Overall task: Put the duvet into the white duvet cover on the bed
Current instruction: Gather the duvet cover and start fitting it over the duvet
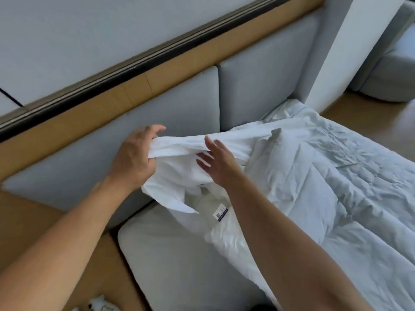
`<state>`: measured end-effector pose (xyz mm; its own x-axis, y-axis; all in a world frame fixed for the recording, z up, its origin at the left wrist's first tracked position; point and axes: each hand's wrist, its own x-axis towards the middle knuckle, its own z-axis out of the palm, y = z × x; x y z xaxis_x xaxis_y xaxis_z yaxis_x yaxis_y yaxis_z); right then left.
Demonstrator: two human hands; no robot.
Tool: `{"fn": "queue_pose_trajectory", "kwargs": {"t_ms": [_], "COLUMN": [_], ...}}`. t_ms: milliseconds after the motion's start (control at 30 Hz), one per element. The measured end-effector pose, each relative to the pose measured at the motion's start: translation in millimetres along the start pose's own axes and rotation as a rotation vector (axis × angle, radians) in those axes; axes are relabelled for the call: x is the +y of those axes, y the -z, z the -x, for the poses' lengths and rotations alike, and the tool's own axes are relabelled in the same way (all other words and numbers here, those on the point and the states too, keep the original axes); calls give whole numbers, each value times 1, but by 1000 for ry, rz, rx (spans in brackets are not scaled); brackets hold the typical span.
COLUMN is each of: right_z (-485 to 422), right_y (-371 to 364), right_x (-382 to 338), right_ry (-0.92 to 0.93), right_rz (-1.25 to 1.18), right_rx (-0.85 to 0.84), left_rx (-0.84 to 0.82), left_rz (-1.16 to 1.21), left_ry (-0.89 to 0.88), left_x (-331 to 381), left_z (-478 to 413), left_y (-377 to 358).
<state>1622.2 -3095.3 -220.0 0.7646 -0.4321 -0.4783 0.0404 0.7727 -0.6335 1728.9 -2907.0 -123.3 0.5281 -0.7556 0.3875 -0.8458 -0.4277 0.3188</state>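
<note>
My left hand [132,158] grips a bunched corner of the white duvet cover [179,149], lifted above the bed near the grey padded headboard. My right hand [219,163] hovers beside that corner with fingers spread, touching the fabric lightly and holding nothing. Below the raised corner lies a fold of the duvet [224,230] with a small sewn label [221,212]. The rest of the white bedding [325,176] lies crumpled across the bed to the right.
Bare grey mattress [166,261] shows at the lower middle. The padded headboard [175,104] runs along the left with a wooden ledge [33,221] beside it. A white pillar [341,48] and a grey seat [390,70] stand at the far right.
</note>
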Motion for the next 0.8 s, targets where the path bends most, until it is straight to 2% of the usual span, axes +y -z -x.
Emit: {"fn": "queue_pose_trajectory", "kwargs": {"t_ms": [67,133,200,233,300,333,400,467,567,633,667,733,800], "right_z": [0,3,10,13,20,25,33,43,59,78,90,117,137], "right_y": [-16,-21,-17,-11,4,12,30,44,75,106,123,153,173], "right_x": [-20,-36,-53,-59,-69,-71,-65,-43,23,78,104,145,163], "right_ry": [-11,25,90,119,162,166,118,77,120,54,21,-13,13], "right_rz": [-204,-251,-260,-260,-215,-165,18,346,1240,1786,1982,2151,2097], "right_rx": [33,43,47,59,55,37,6,77,273,253,230,292,492], "left_rx": [100,174,227,252,275,248,171,195,186,141,121,38,-113], "left_rz": [-37,-21,52,122,399,562,767,770,763,700,653,577,570], "left_ry": [81,307,671,913,1388,1517,1558,1486,1357,1335,1347,1373,1363], "left_x": [-6,-20,-43,-54,-74,-84,-97,-99,-89,-80,-73,-54,-28], "left_z": [18,41,70,86,116,128,141,141,137,142,146,153,159], "left_y": [-9,-28,-56,-69,-91,-100,-111,-111,-108,-112,-114,-120,-128]}}
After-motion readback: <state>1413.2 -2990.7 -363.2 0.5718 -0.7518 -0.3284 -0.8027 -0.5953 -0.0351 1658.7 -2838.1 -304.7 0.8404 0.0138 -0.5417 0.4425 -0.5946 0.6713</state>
